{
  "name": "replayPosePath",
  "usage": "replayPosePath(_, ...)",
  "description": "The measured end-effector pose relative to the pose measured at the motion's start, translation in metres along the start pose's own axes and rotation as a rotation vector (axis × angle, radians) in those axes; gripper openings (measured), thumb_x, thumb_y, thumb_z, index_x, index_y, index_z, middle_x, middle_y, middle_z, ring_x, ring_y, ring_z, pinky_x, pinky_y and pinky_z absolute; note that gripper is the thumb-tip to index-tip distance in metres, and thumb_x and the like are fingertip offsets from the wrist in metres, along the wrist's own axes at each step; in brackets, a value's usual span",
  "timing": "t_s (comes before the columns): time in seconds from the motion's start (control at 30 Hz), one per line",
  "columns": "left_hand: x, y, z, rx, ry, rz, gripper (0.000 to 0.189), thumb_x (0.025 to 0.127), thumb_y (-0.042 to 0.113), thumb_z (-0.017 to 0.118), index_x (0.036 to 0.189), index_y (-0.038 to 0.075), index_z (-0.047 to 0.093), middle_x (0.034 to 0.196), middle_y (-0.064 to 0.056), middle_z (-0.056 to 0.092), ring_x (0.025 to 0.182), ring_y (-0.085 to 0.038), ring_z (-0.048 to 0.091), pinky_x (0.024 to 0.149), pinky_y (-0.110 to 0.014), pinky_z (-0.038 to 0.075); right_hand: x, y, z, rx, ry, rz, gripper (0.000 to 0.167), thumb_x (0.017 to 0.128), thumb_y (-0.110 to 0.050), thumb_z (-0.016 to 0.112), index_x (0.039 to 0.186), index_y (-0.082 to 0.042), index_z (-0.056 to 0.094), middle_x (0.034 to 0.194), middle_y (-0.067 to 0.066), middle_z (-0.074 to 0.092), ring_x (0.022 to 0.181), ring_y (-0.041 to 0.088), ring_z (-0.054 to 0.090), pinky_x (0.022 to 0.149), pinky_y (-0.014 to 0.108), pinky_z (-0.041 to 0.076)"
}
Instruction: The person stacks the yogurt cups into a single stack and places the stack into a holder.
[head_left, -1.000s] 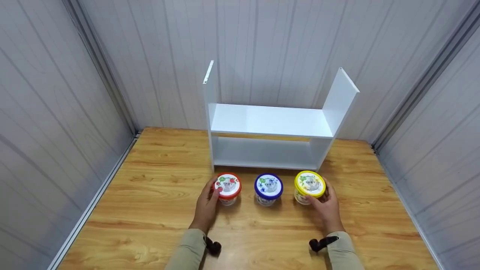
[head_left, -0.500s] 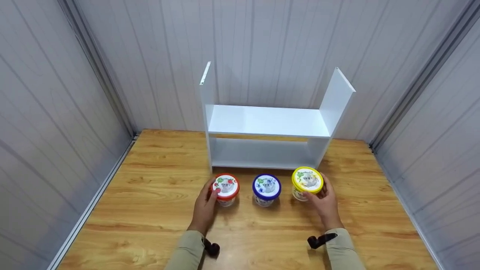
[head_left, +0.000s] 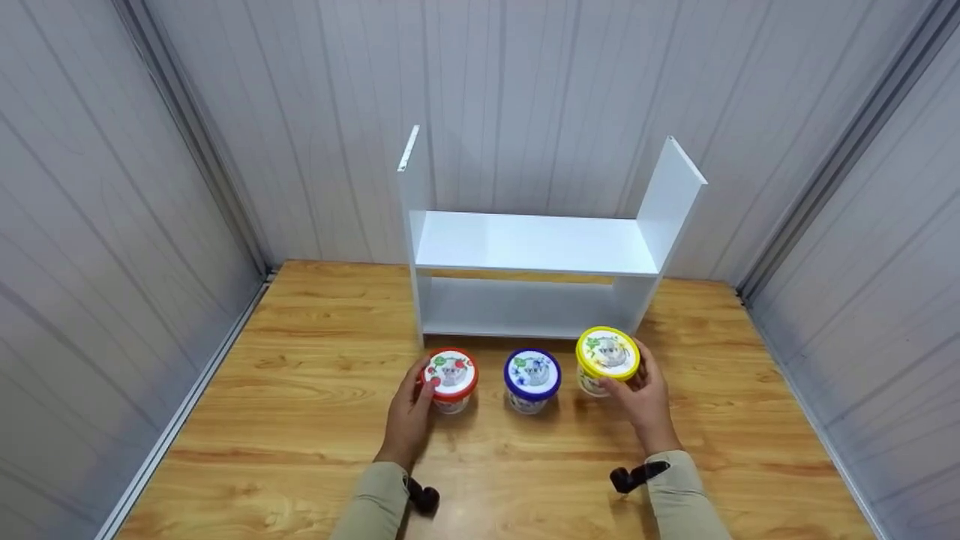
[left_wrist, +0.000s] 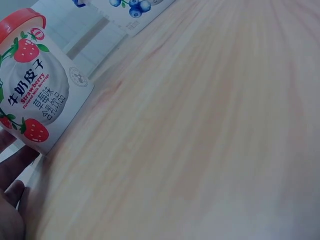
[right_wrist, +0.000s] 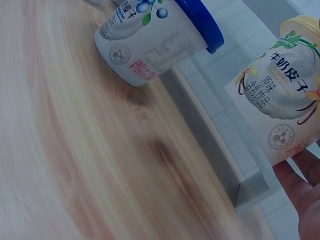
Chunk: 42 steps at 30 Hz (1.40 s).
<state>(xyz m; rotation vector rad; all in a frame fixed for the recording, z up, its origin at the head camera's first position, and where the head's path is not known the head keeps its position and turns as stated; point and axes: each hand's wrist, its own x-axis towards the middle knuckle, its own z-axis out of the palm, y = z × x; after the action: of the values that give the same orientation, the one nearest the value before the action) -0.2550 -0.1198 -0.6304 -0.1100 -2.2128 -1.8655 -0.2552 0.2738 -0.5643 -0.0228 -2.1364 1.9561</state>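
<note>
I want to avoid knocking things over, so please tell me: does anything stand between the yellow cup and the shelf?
Nothing visible stands between the yellow cup, in the right hand, and the shelf beyond it. The blue cup stands to its left, outside that straight path. The red cup is farther left.

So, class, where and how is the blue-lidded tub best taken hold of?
The blue-lidded tub is probably best gripped round its body, just under the lid, from the near side: it stands upright, its body narrows downward, and the white shelf stands behind.
</note>
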Motion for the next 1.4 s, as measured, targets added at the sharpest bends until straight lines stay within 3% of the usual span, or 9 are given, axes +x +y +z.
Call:
replayPosePath(0.3, -0.001, -0.002, 0.001, 0.017, 0.013, 0.010, 0.047, 0.104, 0.033, 0.057, 0.151, 0.032, 0.048, 0.150, -0.001, 0.051, 0.127, -0.027, 0.053, 0.106, -0.053, 0.042, 0.001, -0.009, 0.007, -0.025, -0.005, 0.031, 0.099, 0.080, -0.018, 0.088, 0.159, -0.011, 0.030, 0.153, 0.009, 0.043, 0.136, 0.022, 0.043, 0.117, 0.042, 0.034)
replayPosePath(0.43, -0.001, -0.001, 0.001, 0.046, 0.008, 0.013, 0.047, 0.104, 0.037, 0.056, 0.150, 0.034, 0.048, 0.149, 0.002, 0.051, 0.125, -0.022, 0.054, 0.105, -0.049, 0.043, 0.002, -0.013, 0.012, -0.014, -0.005, 0.010, 0.096, 0.081, -0.013, 0.087, 0.158, -0.009, 0.031, 0.152, 0.011, 0.044, 0.135, 0.022, 0.044, 0.113, 0.034, 0.038)
replayPosePath(0.67, -0.002, -0.001, 0.001, 0.045, 0.004, 0.044, 0.048, 0.105, 0.037, 0.055, 0.151, 0.026, 0.049, 0.147, 0.001, 0.052, 0.123, -0.022, 0.056, 0.104, -0.049, 0.044, 0.001, -0.018, 0.021, 0.046, -0.014, -0.025, 0.092, 0.081, -0.008, 0.086, 0.157, -0.008, 0.033, 0.150, 0.011, 0.046, 0.133, 0.022, 0.046, 0.104, 0.019, 0.041)
replayPosePath(0.87, -0.003, 0.000, 0.001, 0.032, -0.001, 0.045, 0.047, 0.105, 0.034, 0.055, 0.151, 0.027, 0.048, 0.148, 0.002, 0.052, 0.125, -0.022, 0.054, 0.105, -0.050, 0.043, 0.000, -0.021, 0.030, 0.046, -0.036, -0.002, 0.094, 0.080, -0.018, 0.088, 0.157, -0.016, 0.034, 0.152, 0.005, 0.045, 0.136, 0.021, 0.045, 0.110, 0.026, 0.041)
replayPosePath(1.03, -0.003, -0.001, 0.002, 0.040, 0.000, 0.044, 0.047, 0.105, 0.035, 0.055, 0.151, 0.026, 0.049, 0.148, 0.001, 0.052, 0.127, -0.022, 0.053, 0.106, -0.050, 0.042, -0.003, -0.023, 0.042, 0.063, -0.057, -0.031, 0.094, 0.080, -0.017, 0.088, 0.156, -0.014, 0.035, 0.151, 0.005, 0.046, 0.134, 0.020, 0.046, 0.114, 0.037, 0.039)
replayPosePath(1.27, -0.001, -0.002, 0.001, 0.039, 0.000, 0.045, 0.048, 0.105, 0.034, 0.054, 0.151, 0.021, 0.047, 0.147, -0.001, 0.052, 0.125, -0.023, 0.054, 0.105, -0.050, 0.043, -0.005, -0.030, 0.058, 0.110, -0.084, -0.017, 0.095, 0.079, -0.015, 0.089, 0.156, -0.016, 0.035, 0.149, 0.005, 0.046, 0.135, 0.023, 0.046, 0.105, 0.022, 0.044)
replayPosePath(1.4, 0.001, -0.001, 0.002, 0.032, 0.007, 0.046, 0.047, 0.105, 0.031, 0.055, 0.150, 0.019, 0.048, 0.146, -0.005, 0.054, 0.124, -0.026, 0.055, 0.104, -0.051, 0.043, -0.004, -0.033, 0.064, 0.116, -0.101, -0.022, 0.096, 0.078, -0.014, 0.089, 0.157, -0.015, 0.034, 0.148, 0.006, 0.046, 0.134, 0.022, 0.046, 0.107, 0.023, 0.043)
